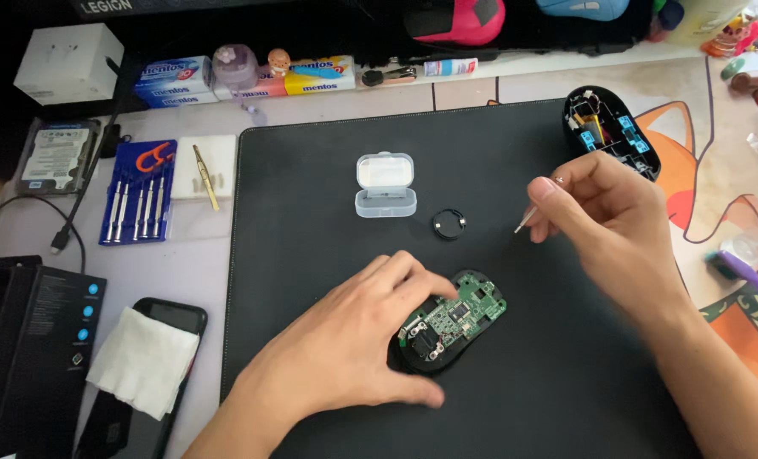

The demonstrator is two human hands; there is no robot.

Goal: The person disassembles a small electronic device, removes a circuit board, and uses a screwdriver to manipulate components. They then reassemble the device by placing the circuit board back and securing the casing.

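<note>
My left hand point(349, 340) rests on the black mat point(311, 187) and grips the left side of an opened mouse base point(442, 340) that carries a green circuit board point(459, 316). My right hand point(604, 217) hovers up and to the right of it, pinching a thin metal tool point(524, 221) whose tip points down-left. A small black scroll wheel ring point(448, 224) lies on the mat between the tool tip and a clear plastic box point(385, 184). The black mouse top shell point(610, 129) lies upside down at the mat's far right corner.
A blue screwdriver set point(139, 191) and gold tweezers on a white pad point(205, 174) sit left of the mat. A phone with a white tissue point(145, 361), a dark box point(26, 340), a hard drive point(56, 155) and candy boxes point(251, 78) lie around.
</note>
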